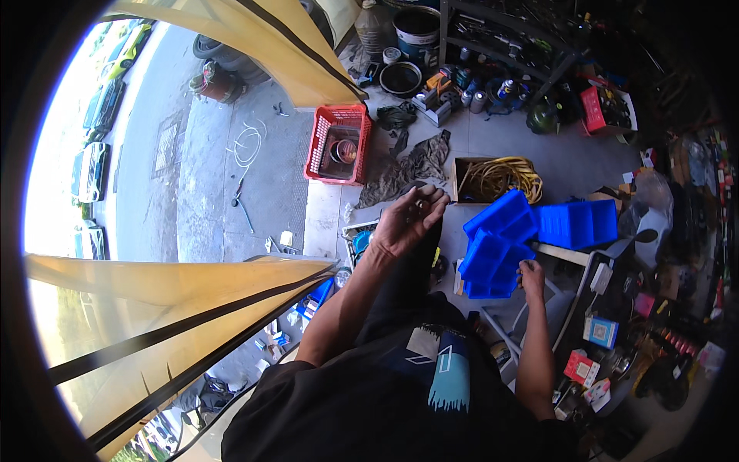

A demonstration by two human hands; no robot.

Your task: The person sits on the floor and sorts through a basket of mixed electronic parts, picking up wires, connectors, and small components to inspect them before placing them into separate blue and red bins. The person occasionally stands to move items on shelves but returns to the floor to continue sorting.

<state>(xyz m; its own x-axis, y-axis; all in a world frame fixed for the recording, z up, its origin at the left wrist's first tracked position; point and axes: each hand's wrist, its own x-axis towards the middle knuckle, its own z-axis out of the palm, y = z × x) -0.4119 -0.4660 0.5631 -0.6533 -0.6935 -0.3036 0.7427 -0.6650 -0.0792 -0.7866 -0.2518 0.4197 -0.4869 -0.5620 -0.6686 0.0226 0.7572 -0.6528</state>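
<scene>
Palm up and cupped, my left hand (407,222) holds a few small metal parts (420,204), too small to name exactly. My right hand (531,277) has its fingers curled beside the edge of a blue divided plastic bin (491,254). Whether anything is between those fingers cannot be made out. A second blue bin (501,216) lies tilted against the first, and part of another shows below them. To their right, a third blue plastic bin (577,224) rests near a metal frame (586,283).
Beyond the bins stands a cardboard box (462,180) with a coiled yellow hose (502,176). A red plastic crate (338,144) and a camouflage cloth (413,167) are on the floor. Yellow tarpaulin (202,289) hangs at left. Spray cans (478,101) stand near a metal rack (508,49).
</scene>
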